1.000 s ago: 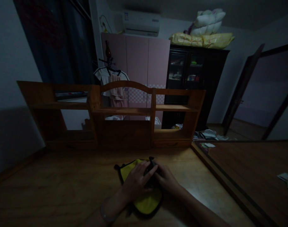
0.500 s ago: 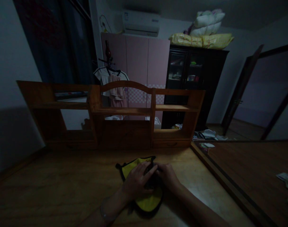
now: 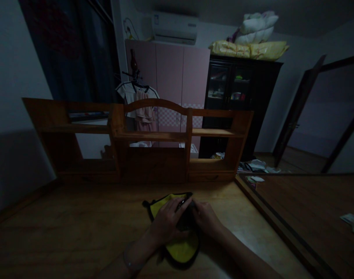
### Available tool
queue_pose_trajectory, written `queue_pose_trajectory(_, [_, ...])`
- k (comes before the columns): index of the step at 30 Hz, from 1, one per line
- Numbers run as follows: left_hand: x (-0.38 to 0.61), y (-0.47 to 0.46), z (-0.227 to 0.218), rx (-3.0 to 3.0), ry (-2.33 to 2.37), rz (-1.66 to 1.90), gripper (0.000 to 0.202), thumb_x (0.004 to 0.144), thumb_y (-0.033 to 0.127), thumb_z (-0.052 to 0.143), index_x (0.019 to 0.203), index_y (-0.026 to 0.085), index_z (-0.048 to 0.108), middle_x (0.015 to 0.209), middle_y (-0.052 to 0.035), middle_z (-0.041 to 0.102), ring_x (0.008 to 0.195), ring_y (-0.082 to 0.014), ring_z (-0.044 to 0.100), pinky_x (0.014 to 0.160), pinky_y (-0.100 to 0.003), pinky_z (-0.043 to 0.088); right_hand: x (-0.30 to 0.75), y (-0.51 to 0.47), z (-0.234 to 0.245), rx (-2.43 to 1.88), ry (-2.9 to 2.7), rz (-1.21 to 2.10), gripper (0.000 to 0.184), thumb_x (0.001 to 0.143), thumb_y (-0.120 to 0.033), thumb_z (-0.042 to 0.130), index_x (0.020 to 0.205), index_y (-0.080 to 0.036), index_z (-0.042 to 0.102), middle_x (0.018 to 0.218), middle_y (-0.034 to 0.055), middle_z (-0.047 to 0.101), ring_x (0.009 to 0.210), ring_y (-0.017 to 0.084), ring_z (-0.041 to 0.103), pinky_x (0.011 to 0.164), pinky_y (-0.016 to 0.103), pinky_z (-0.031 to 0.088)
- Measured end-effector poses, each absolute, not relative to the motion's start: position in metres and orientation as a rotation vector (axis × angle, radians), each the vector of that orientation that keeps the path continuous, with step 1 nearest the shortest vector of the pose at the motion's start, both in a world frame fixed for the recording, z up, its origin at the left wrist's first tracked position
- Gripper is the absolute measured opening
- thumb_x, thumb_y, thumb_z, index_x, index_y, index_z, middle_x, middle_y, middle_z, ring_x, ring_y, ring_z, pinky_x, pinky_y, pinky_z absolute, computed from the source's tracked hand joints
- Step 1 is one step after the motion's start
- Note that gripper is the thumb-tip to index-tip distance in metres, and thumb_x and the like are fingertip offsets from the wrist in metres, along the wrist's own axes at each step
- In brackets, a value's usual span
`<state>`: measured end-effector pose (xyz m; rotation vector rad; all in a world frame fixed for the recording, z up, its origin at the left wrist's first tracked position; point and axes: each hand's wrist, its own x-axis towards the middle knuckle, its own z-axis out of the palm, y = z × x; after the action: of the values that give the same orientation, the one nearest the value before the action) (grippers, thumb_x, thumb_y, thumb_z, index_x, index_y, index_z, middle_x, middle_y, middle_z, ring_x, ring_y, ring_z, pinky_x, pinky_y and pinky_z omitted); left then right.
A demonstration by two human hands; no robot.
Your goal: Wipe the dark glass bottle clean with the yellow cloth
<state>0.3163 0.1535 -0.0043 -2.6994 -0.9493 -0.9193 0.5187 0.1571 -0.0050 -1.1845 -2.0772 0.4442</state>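
Observation:
A yellow cloth pouch with black edging [image 3: 181, 250] lies on the wooden tabletop [image 3: 92, 228]. Over its middle is a dark object [image 3: 186, 221] with a small glint on top; dim light and my fingers hide its kind. My left hand [image 3: 166, 219] is curled round the object's left side, thumb low and fingers reaching over the top. From the right, my right hand [image 3: 206, 217] is closed with its fingertips pressed to the object's upper right edge.
A wooden shelf unit [image 3: 150, 135] stands along the table's far edge. A raised wooden rim [image 3: 270, 221] runs down the right side. A wall [image 3: 14, 155] borders the left. Papers [image 3: 256, 166] lie beyond the far right corner.
My right hand's fingers have shifted slightly at the dark object, and more of its glint shows beside my left fingers. The pouch stays in place.

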Motion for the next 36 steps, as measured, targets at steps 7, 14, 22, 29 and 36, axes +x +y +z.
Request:
queue_pose_trajectory(7, [0.316,0.154,-0.005,-2.710,-0.953,-0.910,0.094,0.072,0.047,0.074,0.150,0.020,0.026,0.135,-0.0156,0.050,0.122,-0.0336,0.050,0.103,-0.050,0.043,0.518,0.157,-0.004,-1.150,-2.090,0.402,0.014,0.085,-0.017,0.051,0.095,-0.019,0.061,0.078,0.0042,0.071,0.065,0.016,0.063,0.058,0.022,0.040])
queue_pose_trajectory(14, [0.317,0.152,-0.004,-2.726,-0.976,-0.899,0.099,0.069,0.042,0.078,0.150,0.022,0.025,0.135,-0.0152,0.050,0.122,-0.0338,0.050,0.102,-0.050,0.044,0.515,0.155,-0.002,-1.184,-2.067,0.351,0.023,0.078,-0.019,0.059,0.101,-0.017,0.062,0.079,0.0052,0.070,0.066,0.017,0.062,0.059,0.023,0.039])
queue_pose_trajectory(22, [0.319,0.153,-0.006,-2.667,-0.920,-0.900,0.091,0.074,0.048,0.072,0.149,0.019,0.029,0.131,-0.0170,0.052,0.119,-0.0345,0.052,0.100,-0.051,0.046,0.516,0.150,0.004,-1.170,-2.017,0.410,0.021,0.079,-0.017,0.054,0.097,-0.017,0.065,0.081,0.0051,0.071,0.070,0.019,0.062,0.066,0.026,0.042])
queue_pose_trajectory(29, [0.318,0.151,-0.001,-2.596,-1.016,-1.003,0.085,0.080,0.051,0.066,0.149,0.021,0.027,0.131,-0.0154,0.052,0.120,-0.0328,0.052,0.101,-0.049,0.045,0.517,0.163,0.001,-1.014,-1.631,0.909,0.029,0.075,-0.017,0.059,0.102,-0.018,0.070,0.095,0.0042,0.073,0.087,0.023,0.064,0.081,0.034,0.048])
queue_pose_trajectory(36, [0.315,0.151,-0.002,-2.443,-1.104,-1.186,0.086,0.080,0.054,0.065,0.148,0.017,0.026,0.133,-0.0152,0.051,0.121,-0.0316,0.053,0.102,-0.046,0.046,0.506,0.160,-0.001,-0.681,-1.084,1.665,0.037,0.079,-0.024,0.065,0.116,-0.017,0.064,0.107,0.0086,0.072,0.096,0.024,0.067,0.090,0.039,0.049])
